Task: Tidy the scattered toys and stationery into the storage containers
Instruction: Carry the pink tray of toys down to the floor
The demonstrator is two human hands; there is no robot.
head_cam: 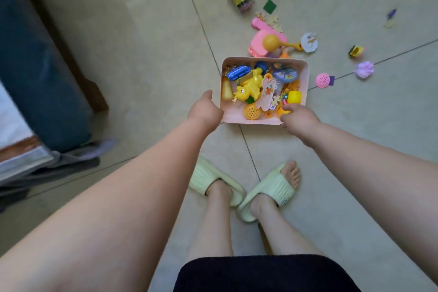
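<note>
Both hands' grip on pink box (305, 73), left hand (205, 109), right hand (299, 121), yellow dinosaur (247, 89) inside

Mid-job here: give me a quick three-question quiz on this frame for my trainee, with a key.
1. True or false: both hands grip the pink tray.
2. Which toy lies inside the tray? A) yellow dinosaur B) purple pompom C) green square
3. Fill in: the pink perforated disc lies on the floor to the ____ of the tray.

Key: 1. True: the left hand holds the near left corner, the right hand the near right corner. 2. A. 3. right.
</note>
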